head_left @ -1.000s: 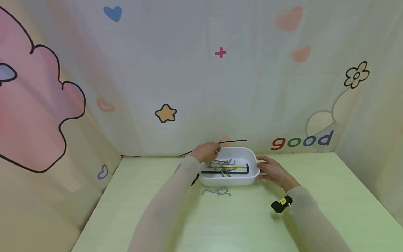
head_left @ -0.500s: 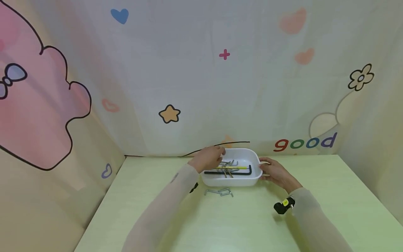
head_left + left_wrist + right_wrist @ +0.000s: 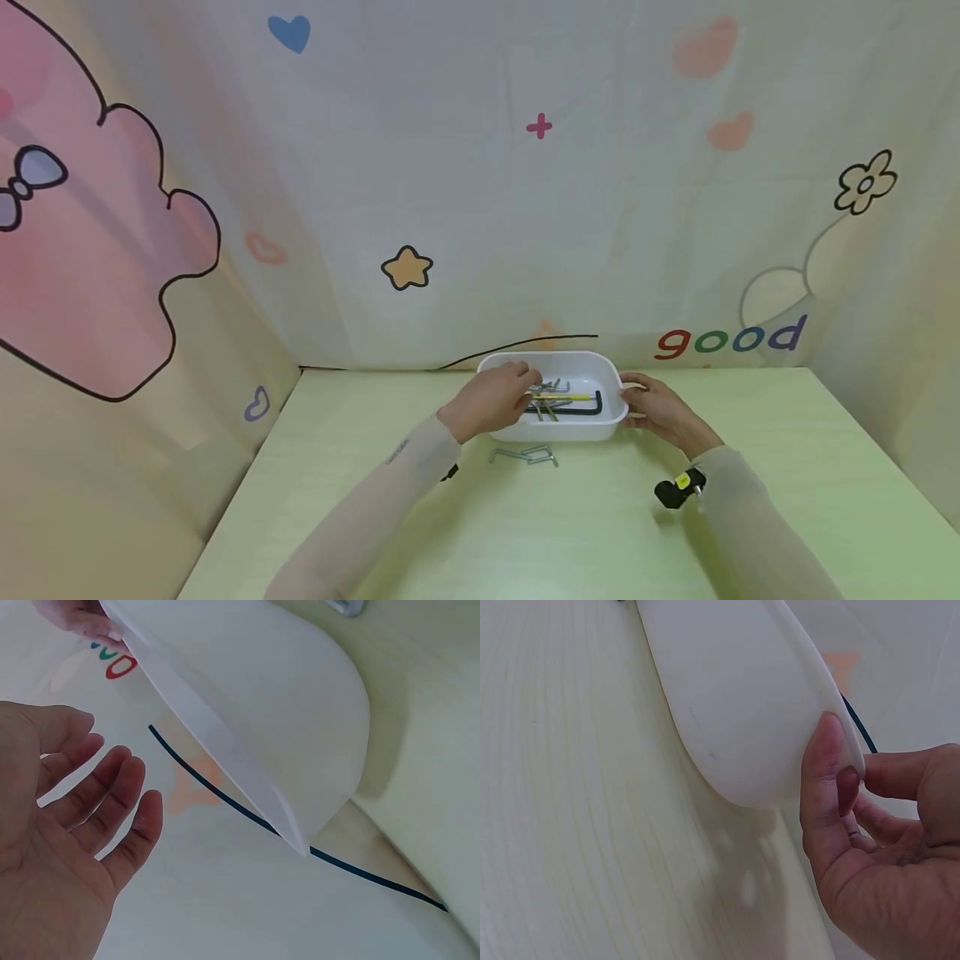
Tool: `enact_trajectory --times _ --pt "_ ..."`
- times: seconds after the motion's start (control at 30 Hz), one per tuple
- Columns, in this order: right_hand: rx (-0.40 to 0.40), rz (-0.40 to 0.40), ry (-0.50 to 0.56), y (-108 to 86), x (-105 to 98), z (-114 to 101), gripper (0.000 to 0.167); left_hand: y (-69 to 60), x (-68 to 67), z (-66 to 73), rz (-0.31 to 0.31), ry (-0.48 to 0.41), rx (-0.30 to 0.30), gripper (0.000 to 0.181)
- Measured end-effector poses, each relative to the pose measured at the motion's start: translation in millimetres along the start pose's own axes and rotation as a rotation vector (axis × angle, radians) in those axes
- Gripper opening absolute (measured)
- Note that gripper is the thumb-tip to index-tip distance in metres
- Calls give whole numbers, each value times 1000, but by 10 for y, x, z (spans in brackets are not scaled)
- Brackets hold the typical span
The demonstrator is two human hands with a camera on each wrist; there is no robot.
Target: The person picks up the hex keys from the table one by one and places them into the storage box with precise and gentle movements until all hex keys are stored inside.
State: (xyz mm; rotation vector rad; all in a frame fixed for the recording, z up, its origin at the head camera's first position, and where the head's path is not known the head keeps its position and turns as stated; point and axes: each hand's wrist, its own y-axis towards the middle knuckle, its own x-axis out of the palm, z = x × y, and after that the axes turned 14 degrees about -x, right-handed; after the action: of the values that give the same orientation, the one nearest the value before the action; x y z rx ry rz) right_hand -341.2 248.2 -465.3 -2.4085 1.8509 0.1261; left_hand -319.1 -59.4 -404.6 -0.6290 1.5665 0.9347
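A white oblong tray (image 3: 562, 432) sits near the back of the table. In it lie a long black L-shaped hex key (image 3: 598, 403), a yellow rod (image 3: 579, 397) and several small silver L-shaped keys (image 3: 553, 386). My left hand (image 3: 486, 402) hovers over the tray's left end; the left wrist view shows its fingers (image 3: 131, 784) loosely bent, with nothing between them. The right hand (image 3: 663, 413) grips the tray's right end, the thumb and fingers pinching its rim in the right wrist view. My left hand hides part of the tray's contents.
Several small silver L-shaped keys (image 3: 536, 455) lie on the pale green table (image 3: 555, 533) just in front of the tray. A printed curtain (image 3: 480, 208) hangs directly behind the tray and the table's back edge.
My left hand has come from the tray's far left corner toward its near left side, baring the back left rim. The right hand keeps its grip on the tray, and the view has shifted slightly.
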Motion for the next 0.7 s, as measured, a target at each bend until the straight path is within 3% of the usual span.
enact_trajectory --times 0.2,0.7 --pt "-5 -2 -7 1 2 0 52 -159 8 39 36 -3 22 24" --pt "22 17 -14 26 -5 7 52 -464 59 99 35 -1 52 23"
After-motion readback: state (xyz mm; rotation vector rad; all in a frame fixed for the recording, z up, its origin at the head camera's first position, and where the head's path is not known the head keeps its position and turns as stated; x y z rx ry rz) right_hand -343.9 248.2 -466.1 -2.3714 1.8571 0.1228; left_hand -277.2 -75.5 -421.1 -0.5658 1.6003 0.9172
